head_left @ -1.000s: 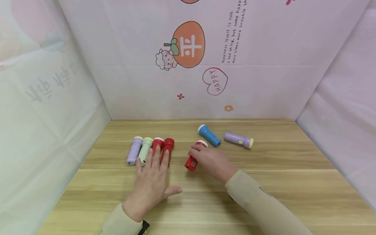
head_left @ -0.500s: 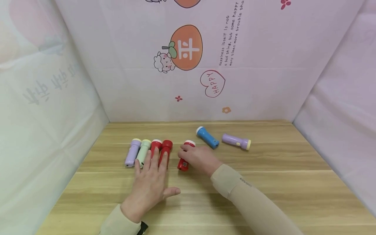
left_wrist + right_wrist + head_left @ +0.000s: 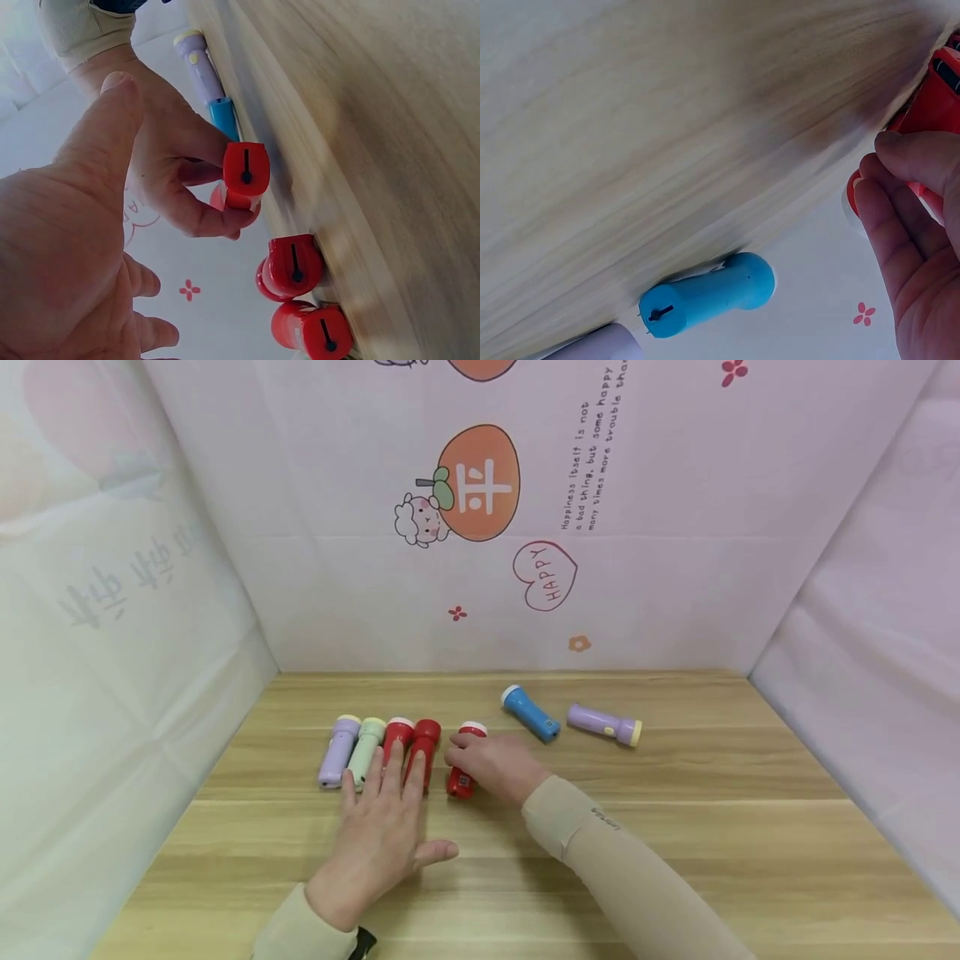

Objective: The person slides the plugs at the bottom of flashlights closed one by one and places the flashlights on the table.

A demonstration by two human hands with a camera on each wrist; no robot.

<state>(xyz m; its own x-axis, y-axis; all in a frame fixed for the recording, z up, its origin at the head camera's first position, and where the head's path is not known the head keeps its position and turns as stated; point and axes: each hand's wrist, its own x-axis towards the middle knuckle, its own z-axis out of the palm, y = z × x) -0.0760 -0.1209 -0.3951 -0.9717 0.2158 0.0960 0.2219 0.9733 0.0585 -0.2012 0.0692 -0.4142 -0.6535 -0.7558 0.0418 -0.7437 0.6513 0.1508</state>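
Observation:
My right hand (image 3: 501, 767) grips a red flashlight (image 3: 461, 783) with a white rim, fingers and thumb curled round its body. In the left wrist view that flashlight's tail end (image 3: 247, 169) shows slightly apart from two other red ones. My left hand (image 3: 381, 835) is spread, its fingertips over the near parts of a side-by-side row. From the left, the row has a lilac flashlight (image 3: 340, 753), a pale green flashlight (image 3: 366, 752), a white-rimmed red flashlight (image 3: 399, 732) and an all-red flashlight (image 3: 427, 737). The left fingers partly cover both reds.
Behind and right of my right hand lie a blue flashlight (image 3: 530, 713) and a second lilac flashlight (image 3: 604, 724), both slanted. The wooden table (image 3: 712, 827) ends at a printed cloth (image 3: 360, 602) at the back, with cloth walls at both sides.
My right hand has slid the white-rimmed red flashlight leftward, closer to the row, and it now lies more parallel to it. The left hand stays by the row. The view shifted slightly.

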